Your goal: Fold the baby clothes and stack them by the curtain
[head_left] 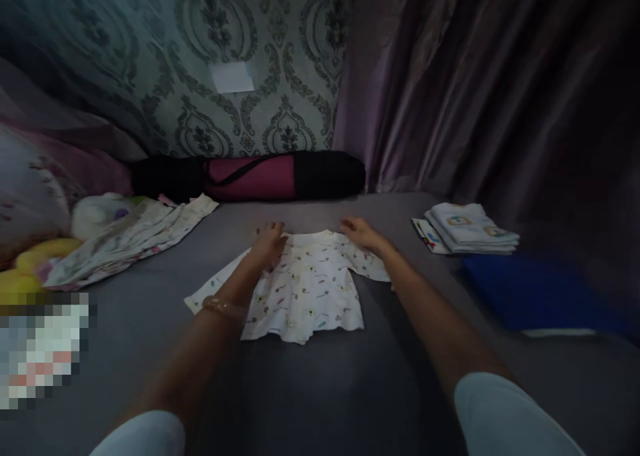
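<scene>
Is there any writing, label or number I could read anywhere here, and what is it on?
No text can be read.
Small shirt under both hands: only tiny coloured motifs, no words.
Folded clothes on the right: coloured square prints, too blurred to read.
Pale patch on the patterned wall: blank.
Pixelated area at lower left: unreadable.

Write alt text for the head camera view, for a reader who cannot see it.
Two bare hands, left hand and right hand, rest on the far edge of a small printed white shirt spread flat on a grey bed. Folded clothes lie to the right, a loose printed garment to the left.
</scene>
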### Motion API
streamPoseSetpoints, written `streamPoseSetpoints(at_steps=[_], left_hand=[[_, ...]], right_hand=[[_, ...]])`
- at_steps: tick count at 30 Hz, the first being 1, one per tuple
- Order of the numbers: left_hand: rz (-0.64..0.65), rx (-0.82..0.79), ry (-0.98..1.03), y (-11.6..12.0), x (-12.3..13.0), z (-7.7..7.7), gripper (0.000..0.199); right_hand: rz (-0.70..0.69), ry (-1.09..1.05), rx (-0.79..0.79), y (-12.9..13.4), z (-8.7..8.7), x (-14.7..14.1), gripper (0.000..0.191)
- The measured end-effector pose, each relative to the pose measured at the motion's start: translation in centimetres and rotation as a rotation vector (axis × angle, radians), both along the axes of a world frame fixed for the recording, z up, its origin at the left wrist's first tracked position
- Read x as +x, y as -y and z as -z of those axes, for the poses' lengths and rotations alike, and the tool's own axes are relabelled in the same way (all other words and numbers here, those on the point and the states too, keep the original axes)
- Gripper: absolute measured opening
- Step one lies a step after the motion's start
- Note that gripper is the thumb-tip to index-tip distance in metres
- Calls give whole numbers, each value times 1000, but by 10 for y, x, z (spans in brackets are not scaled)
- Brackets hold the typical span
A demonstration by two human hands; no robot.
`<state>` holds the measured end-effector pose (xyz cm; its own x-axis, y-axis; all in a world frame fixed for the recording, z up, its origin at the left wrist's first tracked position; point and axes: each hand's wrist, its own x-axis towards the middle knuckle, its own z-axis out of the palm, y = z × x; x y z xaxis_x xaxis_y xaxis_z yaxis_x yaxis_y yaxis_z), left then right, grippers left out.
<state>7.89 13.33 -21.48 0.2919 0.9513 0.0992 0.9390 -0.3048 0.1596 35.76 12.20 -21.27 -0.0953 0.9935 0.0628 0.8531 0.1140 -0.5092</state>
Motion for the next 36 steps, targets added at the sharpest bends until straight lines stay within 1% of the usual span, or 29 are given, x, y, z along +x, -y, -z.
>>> streamPoseSetpoints(at_steps=[2,4,7,9,11,13,14,16,17,18,21,25,28,31,33,36], left_hand=[[88,27,51,24,6,-9,34],[223,31,122,55,16,-14,31],[445,-37,167,106,39,-20,29],[540,-103,153,137,59,-24,27],[589,-136,141,161,79,-27,26],[581,-148,103,179,95,-26,24],[559,-149,74,184,101,-24,24],[501,-131,24,192,109,-18,26],[472,-114,11,194,111,-14,27],[443,-97,6,196,113,-10,29],[378,-64,21,200,114,-1,26],[397,-43,103,205,110,4,17],[438,-23,158,204,105,10,15],[470,16,191,202,103,14,18],[457,59,243,202,103,14,24],[395,93,372,202,104,10,27]], right_hand=[[67,-34,-6,20,-12,26,29],[116,-27,-39,44,-20,53,27],[170,2,-170,78,-24,86,29],[205,23,-275,96,-24,95,30],[177,21,-345,109,-23,96,31],[102,-1,-374,119,-23,92,32],[58,-6,-378,123,-22,89,37],[0,30,-381,130,-21,83,54],[-11,72,-381,132,-20,80,59],[-11,121,-379,133,-19,77,60],[47,240,-369,132,-15,74,50],[72,259,-316,127,-15,76,39],[134,257,-176,128,-19,80,33],[187,304,63,130,-25,85,38],[176,340,196,130,-28,88,40],[164,342,301,129,-28,95,38]])
